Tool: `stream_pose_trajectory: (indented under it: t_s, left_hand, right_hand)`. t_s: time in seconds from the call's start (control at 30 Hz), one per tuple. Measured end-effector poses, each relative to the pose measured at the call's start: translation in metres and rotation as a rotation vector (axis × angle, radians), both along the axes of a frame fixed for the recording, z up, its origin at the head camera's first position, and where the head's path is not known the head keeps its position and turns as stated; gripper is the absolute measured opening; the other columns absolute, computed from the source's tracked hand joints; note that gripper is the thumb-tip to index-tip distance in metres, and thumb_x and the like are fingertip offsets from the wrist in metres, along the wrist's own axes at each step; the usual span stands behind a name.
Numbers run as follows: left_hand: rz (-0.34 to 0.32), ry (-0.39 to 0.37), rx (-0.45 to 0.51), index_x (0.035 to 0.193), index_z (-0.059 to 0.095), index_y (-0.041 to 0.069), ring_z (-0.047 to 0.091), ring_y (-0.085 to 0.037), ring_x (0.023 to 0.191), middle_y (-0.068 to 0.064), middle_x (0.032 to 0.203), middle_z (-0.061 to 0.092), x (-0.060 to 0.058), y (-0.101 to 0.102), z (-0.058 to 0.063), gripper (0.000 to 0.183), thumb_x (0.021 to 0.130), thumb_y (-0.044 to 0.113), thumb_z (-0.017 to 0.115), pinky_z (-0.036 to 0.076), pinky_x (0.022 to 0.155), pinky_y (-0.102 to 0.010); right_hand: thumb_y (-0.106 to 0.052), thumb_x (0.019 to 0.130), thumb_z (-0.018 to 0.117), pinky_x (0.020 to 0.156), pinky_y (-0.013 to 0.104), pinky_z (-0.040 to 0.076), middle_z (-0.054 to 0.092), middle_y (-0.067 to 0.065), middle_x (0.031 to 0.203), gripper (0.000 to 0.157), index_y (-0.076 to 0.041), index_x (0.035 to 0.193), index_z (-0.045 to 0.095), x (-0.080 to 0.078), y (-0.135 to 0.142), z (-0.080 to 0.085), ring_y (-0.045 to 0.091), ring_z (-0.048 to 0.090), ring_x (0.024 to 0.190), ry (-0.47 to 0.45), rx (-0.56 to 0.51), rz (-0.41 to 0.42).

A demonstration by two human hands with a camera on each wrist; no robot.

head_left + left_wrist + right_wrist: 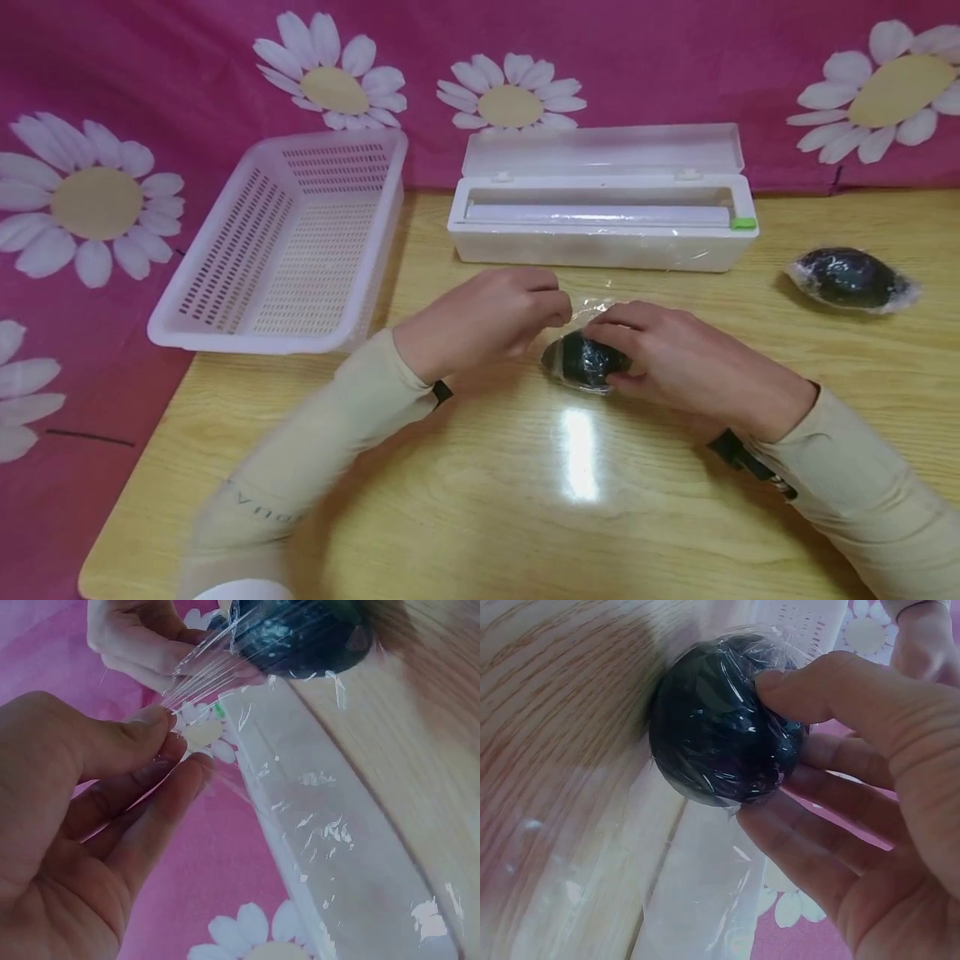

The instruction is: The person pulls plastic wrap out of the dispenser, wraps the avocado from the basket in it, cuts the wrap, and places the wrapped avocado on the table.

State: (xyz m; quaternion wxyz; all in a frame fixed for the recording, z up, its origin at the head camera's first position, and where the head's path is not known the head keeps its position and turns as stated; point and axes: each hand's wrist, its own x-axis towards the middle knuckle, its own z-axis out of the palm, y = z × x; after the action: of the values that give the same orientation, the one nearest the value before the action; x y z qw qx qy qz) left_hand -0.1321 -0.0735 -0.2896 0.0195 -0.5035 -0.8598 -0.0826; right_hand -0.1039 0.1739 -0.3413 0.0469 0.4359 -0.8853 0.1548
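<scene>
A dark avocado [583,360] wrapped in clear cling film lies at the middle of the table. My right hand [678,354] holds it from the right, with thumb and fingers around its end; the right wrist view shows the film creased over the dark skin [712,720]. Left of it, my left hand [495,317] pinches a gathered end of the cling film [199,686] between thumb and fingertips. In the left wrist view that film is stretched in thin strands from the avocado [300,637] to the pinch.
Behind my hands stands an open white cling film dispenser [600,248] with a roll [600,214] and a green slider [743,223]. A white plastic basket [247,340] is at the left. Another film-wrapped avocado [847,279] lies at the right. Pink flowered cloth [630,50] hangs behind the table.
</scene>
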Motion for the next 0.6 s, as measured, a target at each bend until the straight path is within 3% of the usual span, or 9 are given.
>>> stream_pose_trajectory:
  t_s: [0.33,0.6]
  left_hand:
    - [0.043,-0.120,0.155,0.108,0.076,0.009,0.070,-0.014,0.102,-0.003,0.108,0.074,-0.014,0.022,-0.034,0.018,0.100,0.003,0.061,0.056,0.096,-0.024]
    - [0.177,-0.198,0.360,0.113,0.071,0.007,0.069,-0.014,0.103,-0.004,0.111,0.074,-0.014,0.030,-0.058,0.014,0.103,0.011,0.062,0.056,0.097,-0.024]
  right_hand:
    - [-0.013,0.076,0.089,0.091,0.040,0.061,0.070,0.011,0.121,0.051,-0.004,0.124,0.072,-0.002,0.001,-0.001,0.024,0.070,0.109,-0.024,0.000,0.011]
    - [-0.013,0.080,0.088,0.073,0.025,0.061,0.060,0.009,0.124,0.050,-0.006,0.126,0.073,-0.005,0.003,0.001,0.009,0.067,0.084,-0.085,-0.037,-0.012]
